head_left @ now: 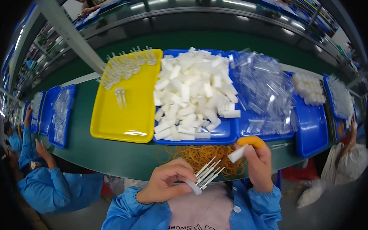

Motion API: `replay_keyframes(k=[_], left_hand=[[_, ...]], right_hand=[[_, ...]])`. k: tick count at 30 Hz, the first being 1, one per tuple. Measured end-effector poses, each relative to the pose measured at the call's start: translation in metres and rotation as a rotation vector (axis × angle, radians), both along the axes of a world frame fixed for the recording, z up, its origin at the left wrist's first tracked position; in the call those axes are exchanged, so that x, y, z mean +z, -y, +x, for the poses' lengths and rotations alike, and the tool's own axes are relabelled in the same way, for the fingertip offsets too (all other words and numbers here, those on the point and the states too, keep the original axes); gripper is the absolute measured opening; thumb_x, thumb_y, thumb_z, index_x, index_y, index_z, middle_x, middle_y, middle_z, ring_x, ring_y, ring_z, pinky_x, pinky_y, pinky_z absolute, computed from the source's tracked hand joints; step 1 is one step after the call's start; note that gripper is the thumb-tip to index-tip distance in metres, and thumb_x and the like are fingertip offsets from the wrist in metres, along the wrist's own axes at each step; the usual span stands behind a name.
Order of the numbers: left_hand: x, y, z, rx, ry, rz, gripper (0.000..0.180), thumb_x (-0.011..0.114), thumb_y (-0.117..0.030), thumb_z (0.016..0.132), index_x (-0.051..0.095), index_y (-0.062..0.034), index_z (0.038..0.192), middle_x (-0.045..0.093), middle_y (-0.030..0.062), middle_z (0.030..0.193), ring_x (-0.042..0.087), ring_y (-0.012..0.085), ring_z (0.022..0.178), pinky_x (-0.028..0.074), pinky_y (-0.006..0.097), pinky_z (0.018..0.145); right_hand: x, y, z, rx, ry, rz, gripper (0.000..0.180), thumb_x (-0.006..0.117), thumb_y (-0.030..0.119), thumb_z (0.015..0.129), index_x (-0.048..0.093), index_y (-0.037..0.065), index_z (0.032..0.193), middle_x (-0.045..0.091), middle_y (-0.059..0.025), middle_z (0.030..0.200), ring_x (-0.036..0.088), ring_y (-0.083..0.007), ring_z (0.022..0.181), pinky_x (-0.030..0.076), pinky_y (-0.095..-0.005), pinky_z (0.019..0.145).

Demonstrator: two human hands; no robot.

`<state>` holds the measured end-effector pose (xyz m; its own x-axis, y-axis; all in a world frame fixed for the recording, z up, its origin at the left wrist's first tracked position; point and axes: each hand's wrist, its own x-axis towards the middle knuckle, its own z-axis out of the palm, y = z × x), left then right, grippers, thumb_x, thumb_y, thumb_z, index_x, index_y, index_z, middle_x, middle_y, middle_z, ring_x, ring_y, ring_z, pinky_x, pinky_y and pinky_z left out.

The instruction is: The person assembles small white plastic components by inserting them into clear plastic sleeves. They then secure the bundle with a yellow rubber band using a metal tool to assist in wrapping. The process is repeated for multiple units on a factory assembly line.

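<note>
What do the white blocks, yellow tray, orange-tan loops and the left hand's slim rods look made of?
White blocks: probably foam; matte, without glare.
Yellow tray: likely moulded plastic; glossy, with a bright reflection near its front edge.
Orange-tan loops: probably rubber; thin bands in a loose tangle.
Slim rods: pale and shiny, perhaps metal or plastic; too small to tell.

Bright light leaves glare on the yellow tray (121, 121), and lines bend toward the black rim.
</note>
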<state>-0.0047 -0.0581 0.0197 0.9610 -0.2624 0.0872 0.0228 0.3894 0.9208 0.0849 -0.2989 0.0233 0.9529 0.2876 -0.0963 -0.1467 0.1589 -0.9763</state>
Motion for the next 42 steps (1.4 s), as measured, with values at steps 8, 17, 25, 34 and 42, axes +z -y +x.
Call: replay_keyframes(k=[8, 17, 25, 34, 42], left_hand=[[-0.001, 0.009, 0.005, -0.048, -0.031, 0.014, 0.026, 0.068, 0.006, 0.077, 0.062, 0.0050, 0.103, 0.050, 0.0108, 0.104, 0.055, 0.0186, 0.098, 0.049, 0.030, 0.087], [-0.004, 0.004, 0.005, -0.055, 0.018, 0.184, 0.026, 0.071, 0.003, 0.076, 0.065, 0.0010, 0.101, 0.054, 0.0102, 0.101, 0.057, 0.0174, 0.094, 0.049, 0.029, 0.084], [-0.018, 0.009, 0.007, 0.104, 0.216, 0.391, 0.028, 0.075, 0.001, 0.072, 0.066, -0.0005, 0.098, 0.061, 0.0100, 0.098, 0.061, 0.0157, 0.084, 0.050, 0.027, 0.077], [-0.024, 0.004, 0.008, 0.300, 0.005, 0.088, 0.025, 0.069, 0.006, 0.076, 0.060, 0.0044, 0.099, 0.056, 0.0136, 0.103, 0.061, 0.0181, 0.089, 0.052, 0.028, 0.078], [-0.023, 0.003, 0.007, 0.403, 0.005, 0.147, 0.022, 0.067, 0.006, 0.078, 0.063, 0.0053, 0.099, 0.057, 0.0140, 0.101, 0.060, 0.0189, 0.088, 0.051, 0.030, 0.078]], right_hand=[[-0.014, 0.000, -0.006, 0.046, -0.065, 0.193, 0.020, 0.058, 0.010, 0.090, 0.055, 0.003, 0.108, 0.060, -0.0058, 0.096, 0.055, -0.0123, 0.092, 0.043, -0.0280, 0.086], [-0.009, 0.000, -0.009, 0.164, -0.113, 0.199, 0.017, 0.063, 0.008, 0.087, 0.057, 0.002, 0.102, 0.060, -0.0065, 0.096, 0.055, -0.0132, 0.090, 0.043, -0.0280, 0.084], [-0.013, -0.011, -0.025, 0.309, 0.098, 0.134, 0.015, 0.068, 0.004, 0.081, 0.063, 0.001, 0.095, 0.061, -0.0076, 0.095, 0.056, -0.0158, 0.089, 0.044, -0.0284, 0.080], [-0.002, -0.013, 0.069, -0.141, 1.032, -0.920, 0.021, 0.070, 0.009, 0.071, 0.067, 0.006, 0.092, 0.062, -0.0076, 0.095, 0.057, -0.0265, 0.090, 0.041, -0.0411, 0.088], [-0.010, 0.000, 0.070, -0.120, 0.697, -0.680, 0.017, 0.059, 0.012, 0.085, 0.062, 0.005, 0.099, 0.059, -0.0066, 0.083, 0.057, -0.0204, 0.080, 0.042, -0.0317, 0.079]])
